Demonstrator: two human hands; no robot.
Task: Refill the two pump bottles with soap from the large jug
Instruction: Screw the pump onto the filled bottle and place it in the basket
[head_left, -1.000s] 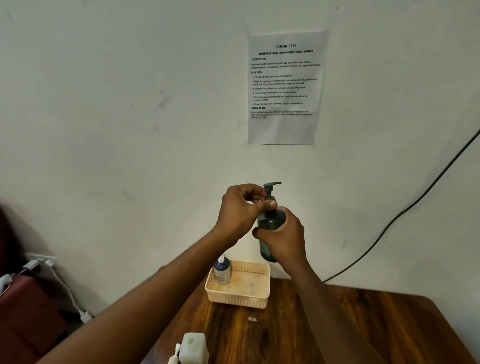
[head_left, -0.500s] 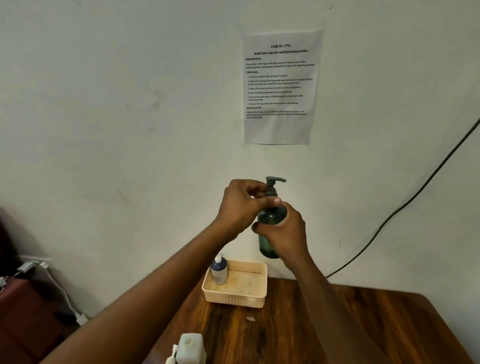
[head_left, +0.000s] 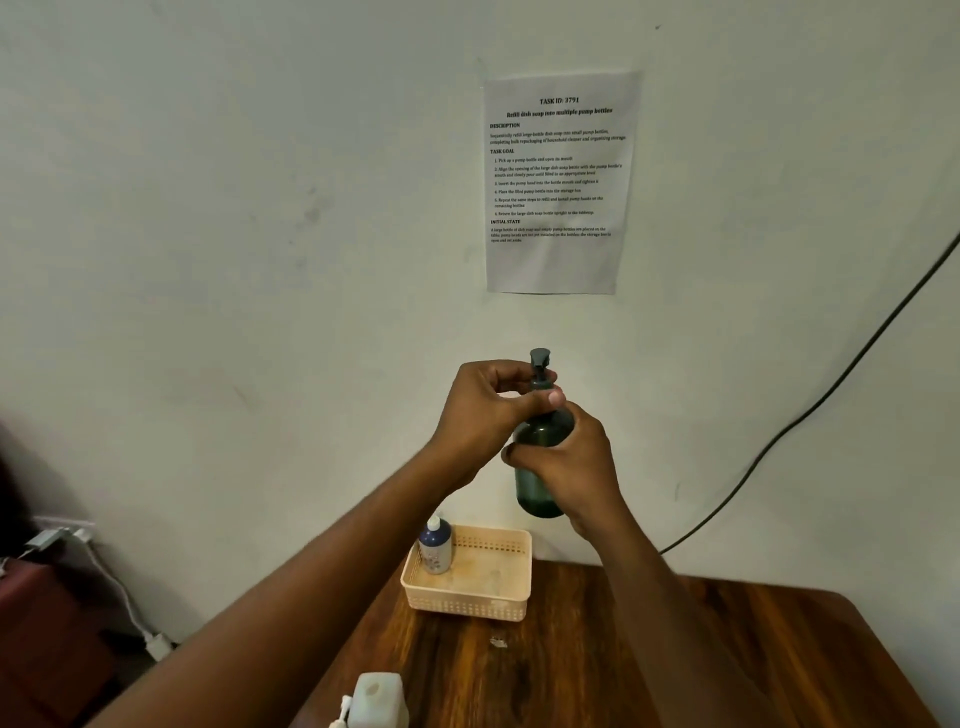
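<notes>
I hold a dark green pump bottle (head_left: 537, 488) upright in the air above the table. My right hand (head_left: 571, 462) wraps around its body. My left hand (head_left: 493, 410) pinches the collar of its dark pump head (head_left: 540, 364), whose nozzle now faces roughly toward me or away. A small blue bottle with a white top (head_left: 435, 548) stands in the left corner of a beige basket (head_left: 470, 603). The large white jug (head_left: 378, 699), its mouth uncapped, sits at the table's near edge with a white pump piece (head_left: 342, 714) beside it.
The brown wooden table (head_left: 623, 665) stands against a pale wall. A printed task sheet (head_left: 558, 182) hangs on the wall. A black cable (head_left: 810, 410) runs down the wall at right. White chargers and cords (head_left: 78, 545) lie at lower left.
The pump head has turned: its nozzle pointed right before and now faces front or back. Both hands stay on the bottle at about the same height.
</notes>
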